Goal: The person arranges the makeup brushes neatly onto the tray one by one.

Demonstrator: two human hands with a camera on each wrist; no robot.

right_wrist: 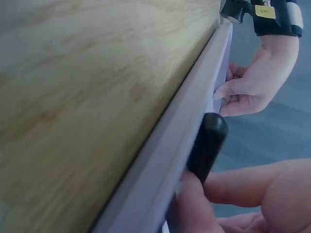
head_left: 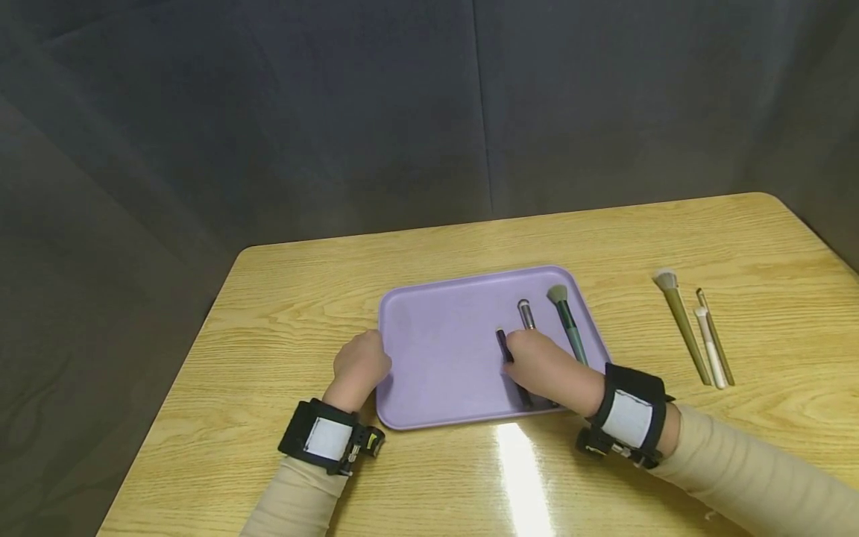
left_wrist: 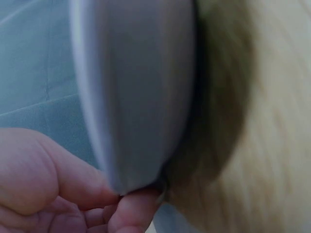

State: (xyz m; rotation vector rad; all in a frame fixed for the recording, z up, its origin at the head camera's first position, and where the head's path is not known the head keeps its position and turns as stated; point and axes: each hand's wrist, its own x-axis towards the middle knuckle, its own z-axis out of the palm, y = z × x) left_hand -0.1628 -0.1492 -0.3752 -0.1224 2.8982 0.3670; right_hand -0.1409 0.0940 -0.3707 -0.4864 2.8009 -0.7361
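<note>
A lavender tray (head_left: 439,358) lies on the wooden table. At its left edge my left hand (head_left: 361,365) pinches the rim between thumb and fingers, as the left wrist view shows close up. My right hand (head_left: 546,373), over the tray's right part, pinches a black makeup brush (head_left: 501,339) by its handle. The dark handle end (right_wrist: 209,141) stands out past the fingers in the right wrist view. A silver-necked makeup brush (head_left: 526,315) is partly hidden under the right hand. Just right of it lies a green makeup brush (head_left: 567,322) on the tray.
Right of the tray, on the table (head_left: 302,298), lie a large olive-handled brush (head_left: 686,328), a white-handled brush (head_left: 711,350) and a thin olive brush (head_left: 716,335). A dark curtain (head_left: 403,112) hangs behind the table's far edge.
</note>
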